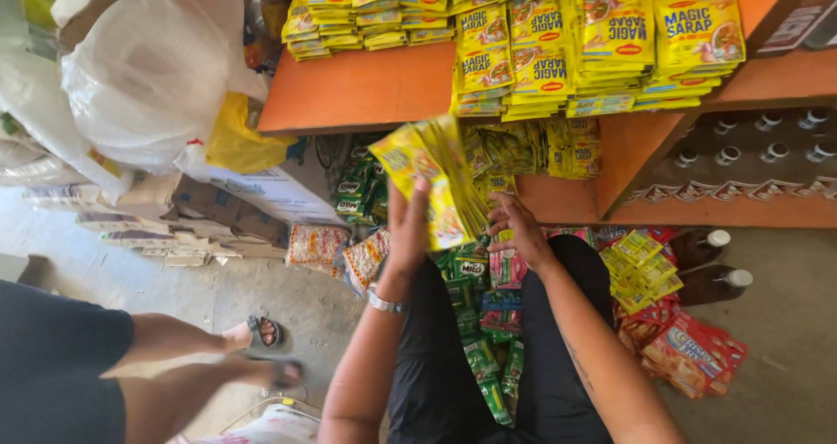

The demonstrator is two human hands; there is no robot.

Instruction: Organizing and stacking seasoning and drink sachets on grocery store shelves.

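Evidently both hands are busy with a strip of yellow sachets [429, 178], held up in front of the orange shelf [357, 91]. The left hand [408, 226] has its fingers closed round the lower part of the strip, while the right hand [516, 226] rests curled fingertips against its edge. The strip looks light, thin and floppy — it fans and sags where unsupported, and its glossy film probably slips easily. A hold close to the seams between sachets, with a second hand underneath, seems safest. More sachet stacks [602, 39] lie on the shelf above.
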